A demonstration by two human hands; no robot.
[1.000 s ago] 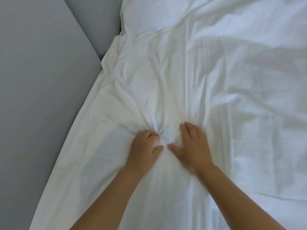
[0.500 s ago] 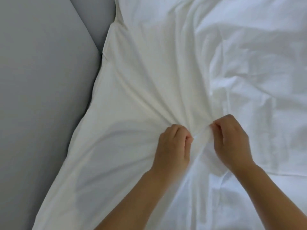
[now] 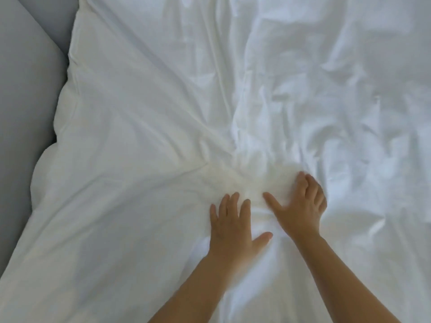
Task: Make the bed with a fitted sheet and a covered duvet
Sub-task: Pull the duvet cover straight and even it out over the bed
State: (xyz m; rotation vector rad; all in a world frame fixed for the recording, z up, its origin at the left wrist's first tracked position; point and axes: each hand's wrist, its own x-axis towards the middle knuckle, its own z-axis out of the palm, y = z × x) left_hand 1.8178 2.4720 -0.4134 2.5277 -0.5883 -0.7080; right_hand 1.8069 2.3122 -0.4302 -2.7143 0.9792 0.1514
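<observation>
A grey surface point(image 3: 23, 108) is showing left of the white duvet point(image 3: 140, 108), whose left edge is running away from the person. On the duvet, the left hand point(image 3: 233, 226) and right hand point(image 3: 300, 207) are pressing flat, fingers spread, gripping nothing.

Bedroom in a home, rumpled white duvet point(image 3: 163, 113) across a bed, grey fitted sheet point(image 3: 21, 101) alongside
</observation>
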